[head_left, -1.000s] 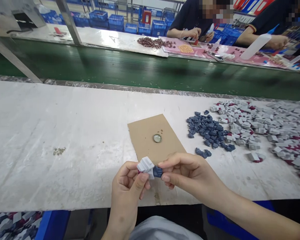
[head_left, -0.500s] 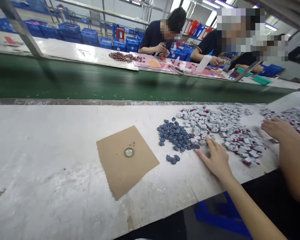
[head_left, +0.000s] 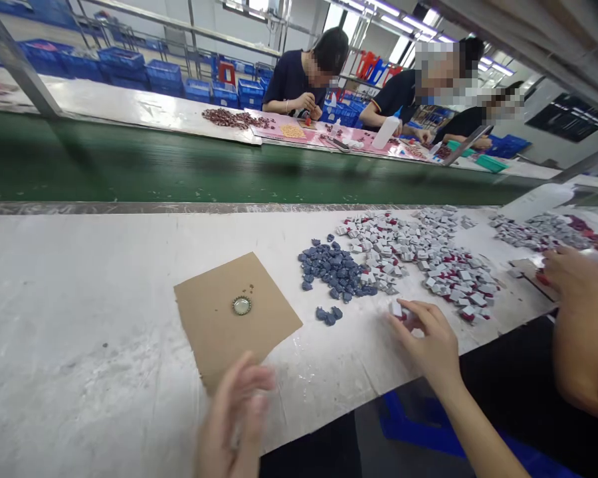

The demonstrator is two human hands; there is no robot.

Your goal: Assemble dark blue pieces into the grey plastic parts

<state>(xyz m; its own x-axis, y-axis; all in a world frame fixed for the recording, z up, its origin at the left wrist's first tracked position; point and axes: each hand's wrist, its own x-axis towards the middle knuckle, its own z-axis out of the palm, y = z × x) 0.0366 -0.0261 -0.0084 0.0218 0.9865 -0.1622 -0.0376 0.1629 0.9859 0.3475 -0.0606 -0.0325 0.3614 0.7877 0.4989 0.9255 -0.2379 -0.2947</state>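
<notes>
My right hand (head_left: pixel 431 338) pinches a small grey-white and dark red piece (head_left: pixel 397 310) between thumb and fingers, just above the table in front of a pile of similar grey-white pieces (head_left: pixel 418 236). My left hand (head_left: pixel 236 415) is at the bottom, near the lower edge of a brown cardboard sheet (head_left: pixel 214 332). It is slightly blurred, with thumb and fingers apart and nothing seen in it. On the cardboard lies a round metal bottle cap (head_left: pixel 242 305) with a crimped rim, beside a few tiny specks. Dark blue pieces (head_left: pixel 331 265) are heaped left of the grey-white pile.
A neighbour's hands (head_left: pixel 573 272) work at the right edge beside a white bottle (head_left: pixel 538 199). Beyond the table (head_left: pixel 104 279) runs a green conveyor belt (head_left: pixel 154 166). Several people sit across it, with blue crates (head_left: pixel 164 73) behind. A blue stool (head_left: pixel 413 425) shows below the table.
My right hand has lifted off the edge of the pile and come nearer with a grey-white and red piece. My left hand has entered from the bottom. The view has shifted slightly.
</notes>
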